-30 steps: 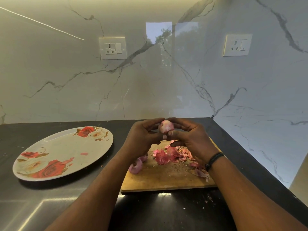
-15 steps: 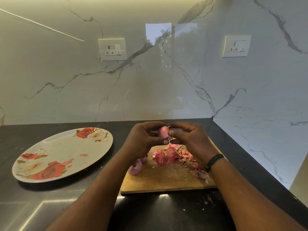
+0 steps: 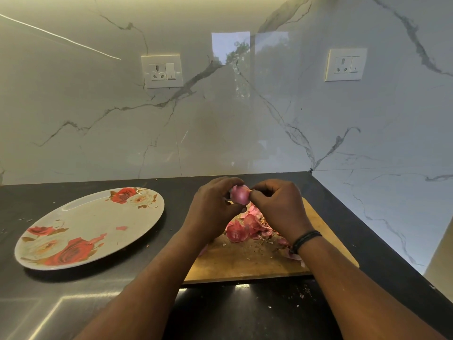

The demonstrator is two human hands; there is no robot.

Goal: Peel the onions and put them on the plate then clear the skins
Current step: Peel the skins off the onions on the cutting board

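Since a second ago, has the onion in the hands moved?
Barely. The onion sits about as far above the cutting board's skin pile as before, though it has turned between the left hand and right hand.

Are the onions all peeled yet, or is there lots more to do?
Not yet. Some peeling is done: a heap of pink skins lies on the cutting board. Right now the left hand and right hand hold one onion above it, picking at it. The flowered plate has no onions, and the skins need clearing.
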